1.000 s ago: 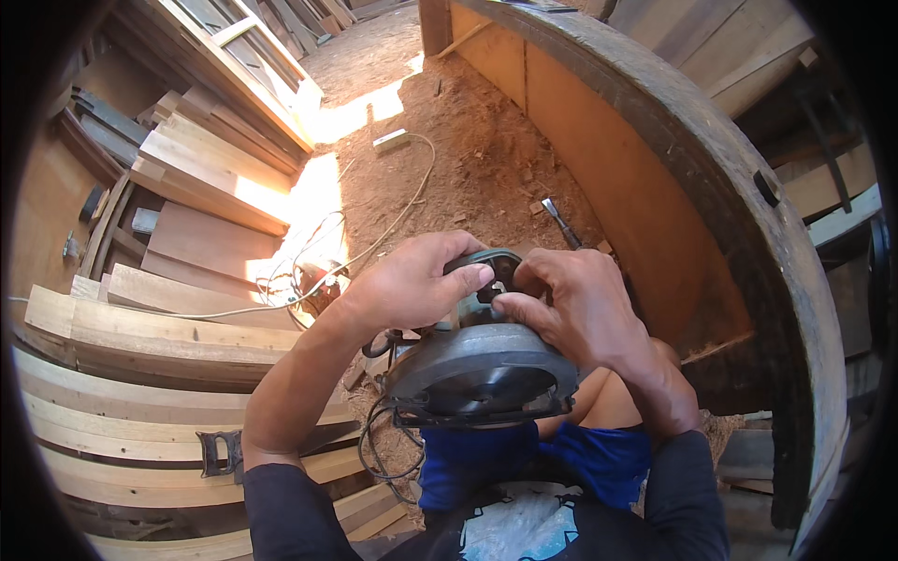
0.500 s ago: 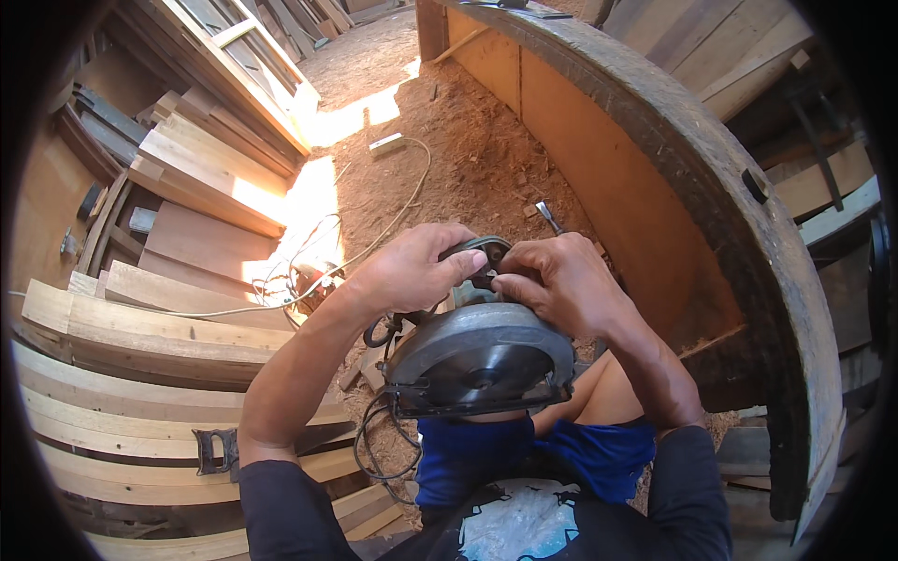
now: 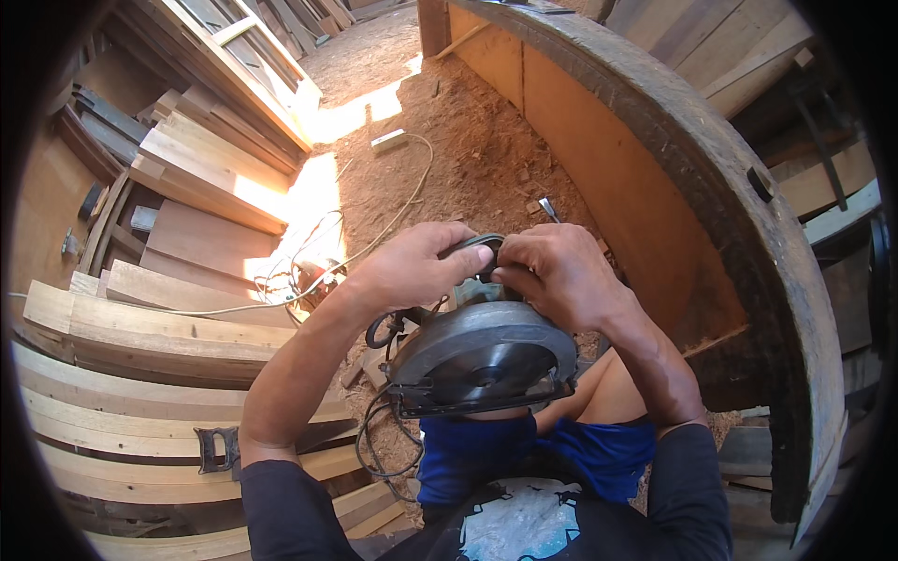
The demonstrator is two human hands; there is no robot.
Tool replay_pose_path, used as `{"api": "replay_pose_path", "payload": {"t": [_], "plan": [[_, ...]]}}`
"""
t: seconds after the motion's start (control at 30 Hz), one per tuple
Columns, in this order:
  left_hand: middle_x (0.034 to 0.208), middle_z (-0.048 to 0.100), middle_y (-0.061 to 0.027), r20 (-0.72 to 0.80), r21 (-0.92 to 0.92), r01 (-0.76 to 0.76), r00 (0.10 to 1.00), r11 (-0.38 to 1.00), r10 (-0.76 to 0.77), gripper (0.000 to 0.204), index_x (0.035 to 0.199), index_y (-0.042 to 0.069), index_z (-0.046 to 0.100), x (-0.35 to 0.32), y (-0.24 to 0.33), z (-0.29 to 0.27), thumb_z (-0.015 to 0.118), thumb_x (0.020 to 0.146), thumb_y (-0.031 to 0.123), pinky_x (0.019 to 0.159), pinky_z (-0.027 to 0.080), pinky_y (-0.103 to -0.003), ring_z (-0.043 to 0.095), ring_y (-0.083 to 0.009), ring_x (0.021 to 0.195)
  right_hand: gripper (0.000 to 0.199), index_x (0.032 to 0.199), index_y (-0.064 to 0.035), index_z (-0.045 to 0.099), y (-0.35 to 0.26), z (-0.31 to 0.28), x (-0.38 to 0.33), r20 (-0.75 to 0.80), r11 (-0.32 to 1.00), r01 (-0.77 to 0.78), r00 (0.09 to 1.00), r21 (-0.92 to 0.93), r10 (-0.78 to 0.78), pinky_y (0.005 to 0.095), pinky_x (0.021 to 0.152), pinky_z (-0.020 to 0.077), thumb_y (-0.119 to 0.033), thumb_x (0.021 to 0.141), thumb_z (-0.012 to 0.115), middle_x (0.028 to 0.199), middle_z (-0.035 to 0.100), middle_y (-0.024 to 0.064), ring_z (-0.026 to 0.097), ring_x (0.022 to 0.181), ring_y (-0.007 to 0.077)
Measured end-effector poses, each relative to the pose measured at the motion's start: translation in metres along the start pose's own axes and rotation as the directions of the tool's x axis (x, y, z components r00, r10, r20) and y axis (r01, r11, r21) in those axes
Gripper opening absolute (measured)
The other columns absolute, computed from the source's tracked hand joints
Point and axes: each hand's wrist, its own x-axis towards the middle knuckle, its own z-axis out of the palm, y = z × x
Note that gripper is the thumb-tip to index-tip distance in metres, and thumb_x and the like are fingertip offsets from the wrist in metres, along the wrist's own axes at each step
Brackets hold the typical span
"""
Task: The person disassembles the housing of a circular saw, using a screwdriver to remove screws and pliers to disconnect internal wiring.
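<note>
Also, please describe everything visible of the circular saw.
The circular saw has a rounded, metal-looking grey guard, a shiny blade, a dark base edge and a greenish handle. It is held before the person's blue shorts, blade side toward the body. The left hand grips the handle; the right hand touches it too.

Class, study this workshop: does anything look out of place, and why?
The circular saw has its blade facing the person's shorts, a risky-looking position. A white corded block, perhaps a power strip, lies exposed on the debris-strewn floor.

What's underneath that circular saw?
Blue shorts and part of a bare leg show past its lower edge; whatever lies directly beneath is hidden by the circular saw itself.
</note>
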Motion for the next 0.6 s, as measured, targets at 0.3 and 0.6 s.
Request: {"api": "replay_pose_path", "payload": {"t": [0.3, 0.6], "plan": [[0.095, 0.067, -0.0041, -0.031, 0.137, -0.024, 0.999, 0.990, 0.029, 0.031, 0.124, -0.003, 0.068, -0.003, 0.013, 0.003, 0.058, 0.104, 0.019, 0.080, 0.050, -0.031, 0.060, -0.0128, 0.090, 0.018, 0.100, -0.0075, 0.074, 0.001, 0.004, -0.001, -0.126, 0.994, 0.109, 0.986, 0.007, -0.107, 0.0440, 0.073, 0.0562, -0.015, 0.087, 0.083, 0.083, 0.074, 0.0090, 0.072, 0.081, 0.0318], [0.091, 0.066, -0.0078, -0.052, 0.175, 0.008, 0.999, 0.985, 0.001, 0.035, 0.124, -0.003, 0.068, -0.007, 0.017, 0.001, 0.057, 0.099, 0.019, 0.078, 0.052, -0.036, 0.061, -0.0162, 0.087, 0.021, 0.102, -0.0077, 0.069, 0.004, 0.005, -0.006, -0.186, 0.998, 0.059, 0.981, 0.037, -0.051, 0.0463, 0.078, 0.0540, -0.015, 0.087, 0.082, 0.095, 0.069, 0.0110, 0.069, 0.095, 0.0344]]}}
